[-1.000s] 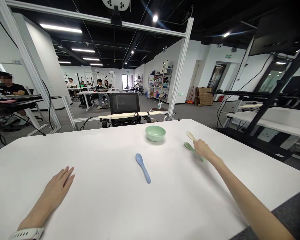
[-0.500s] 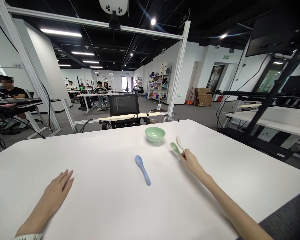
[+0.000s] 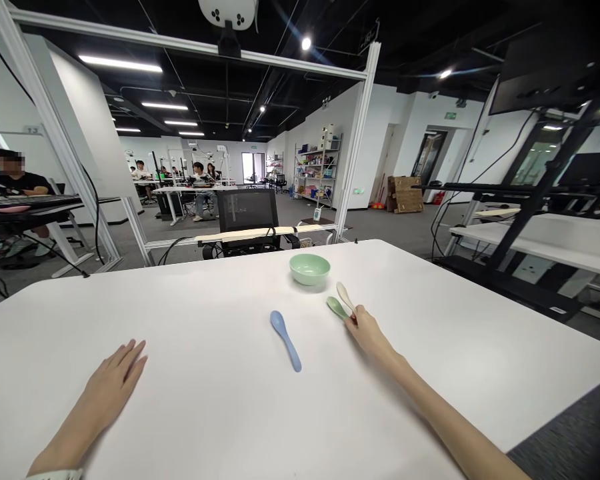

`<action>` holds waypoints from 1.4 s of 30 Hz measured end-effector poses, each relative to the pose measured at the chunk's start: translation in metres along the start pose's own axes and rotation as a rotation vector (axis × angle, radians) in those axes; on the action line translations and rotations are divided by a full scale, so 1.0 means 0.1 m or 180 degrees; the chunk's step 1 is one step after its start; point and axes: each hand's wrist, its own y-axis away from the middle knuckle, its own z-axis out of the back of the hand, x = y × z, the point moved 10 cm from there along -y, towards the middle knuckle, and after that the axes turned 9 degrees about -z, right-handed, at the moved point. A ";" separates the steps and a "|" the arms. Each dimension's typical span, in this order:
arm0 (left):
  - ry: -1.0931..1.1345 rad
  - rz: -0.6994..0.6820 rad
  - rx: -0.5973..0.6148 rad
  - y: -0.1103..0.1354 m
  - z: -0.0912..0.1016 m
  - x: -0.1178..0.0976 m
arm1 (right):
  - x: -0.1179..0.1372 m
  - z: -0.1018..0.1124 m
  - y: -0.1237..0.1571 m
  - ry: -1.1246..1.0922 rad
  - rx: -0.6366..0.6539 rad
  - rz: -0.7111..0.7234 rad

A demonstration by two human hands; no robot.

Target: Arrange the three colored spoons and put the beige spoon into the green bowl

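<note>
Two bare hands are working on a white desk point(image 3: 430, 320), seen from the wearer's own viewpoint. The right hand point(image 3: 370, 333) is reaching forward and pinching two spoons together: a pale green spoon point(image 3: 336, 307) and a cream spoon point(image 3: 345, 296). Both smooth, rounded bowls are sticking out beyond the hand, side by side and pointing up and to the left, with the cream one sitting a little farther away. The fingers are bunched closed, and the hand is hiding both handles, so the exact grip is hard to make out, as is whether the green bowl is touching the desk.

Just ahead of these spoons, a pale green bowl point(image 3: 309, 269) is standing upright near the far edge of the desk. A blue spoon point(image 3: 285, 340) is lying flat between the hands, its bowl end pointing away and slightly left. The left hand point(image 3: 107, 381) is resting palm down with its fingers slightly spread, well apart from everything else. The lower frame edge is cutting off its wrist, leaving only a sliver of a white band point(image 3: 55, 475). Beyond the desk, a black mesh chair back point(image 3: 247, 210) is facing away.
</note>
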 end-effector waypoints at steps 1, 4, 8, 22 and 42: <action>-0.0006 0.0003 0.0006 0.00 0.00 0.00 | 0.01 0.00 0.00 -0.0010 0.0010 -0.0010; -0.0001 -0.0007 0.0008 0.01 -0.02 0.01 | 0.02 0.01 0.02 -0.0029 0.0048 -0.0056; 0.0018 0.0013 0.0007 0.01 -0.02 0.02 | 0.04 0.03 0.02 -0.0047 0.0029 -0.0115; 0.0003 0.0010 -0.0041 0.00 -0.01 0.01 | -0.13 0.40 -0.25 -0.0030 -0.0264 -0.0180; 0.0098 -0.0011 -0.0016 -0.01 -0.08 0.08 | -0.99 0.62 -0.72 0.0452 -0.0512 -0.0113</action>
